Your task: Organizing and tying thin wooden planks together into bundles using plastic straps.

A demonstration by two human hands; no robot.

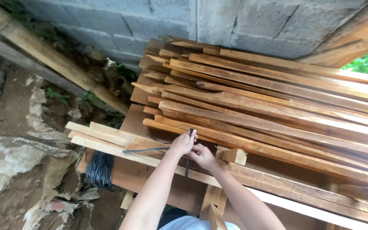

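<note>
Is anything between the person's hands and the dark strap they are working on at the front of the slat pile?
Nothing visible. The left hand and the right hand both already grip the dark strap directly, above the front wooden slats. A bundle of dark straps hangs apart, lower left.

The black strap (188,153) pinched between the left hand (183,143) and the right hand (202,156) is a flat dark band, and to the left of both hands a bundle of straps (100,169) hangs in the same black with a grey sheen. Beyond the hands the stacked slats (277,106) run orange-tan with paler yellow edges and darker brown grain streaks. Further beyond, the block wall (218,21) is dull grey with lighter mortar lines, and far left of the hands the ground (18,170) is mottled brown and pale grey.
</note>
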